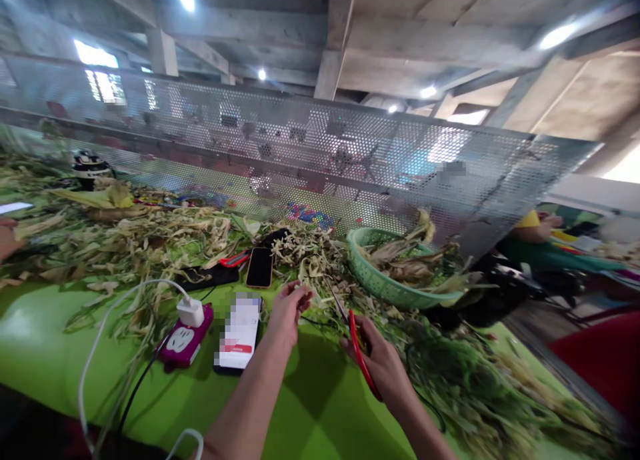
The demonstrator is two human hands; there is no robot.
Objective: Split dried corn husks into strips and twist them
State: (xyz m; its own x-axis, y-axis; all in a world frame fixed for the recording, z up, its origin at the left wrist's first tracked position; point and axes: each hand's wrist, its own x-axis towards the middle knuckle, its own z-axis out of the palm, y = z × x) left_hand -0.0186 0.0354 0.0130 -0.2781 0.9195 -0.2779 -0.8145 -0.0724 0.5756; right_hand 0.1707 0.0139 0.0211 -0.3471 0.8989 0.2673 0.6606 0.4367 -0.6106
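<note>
My right hand (381, 359) is closed around red-handled scissors (357, 343), whose thin blades point up and left toward the dried husk pieces (327, 257). To its left, my left hand (289, 311) is raised over the green table (310, 393) with its fingers curled together. Whatever lies between those fingertips is too small to make out. A phone with a lit screen (243, 333) lies beside my left forearm. Just beyond it is a second phone (259, 268) with a dark screen, near a red cutting tool (235, 259) on a black cloth (207, 277).
A green basket (373, 283) of husks stands at the back right. A purple power strip (185, 340) carries a white charger (191, 311) and cable. Green fibres (465, 373) are heaped at right. A perforated metal screen (300, 153) runs behind. Another person's hand (9, 239) shows far left.
</note>
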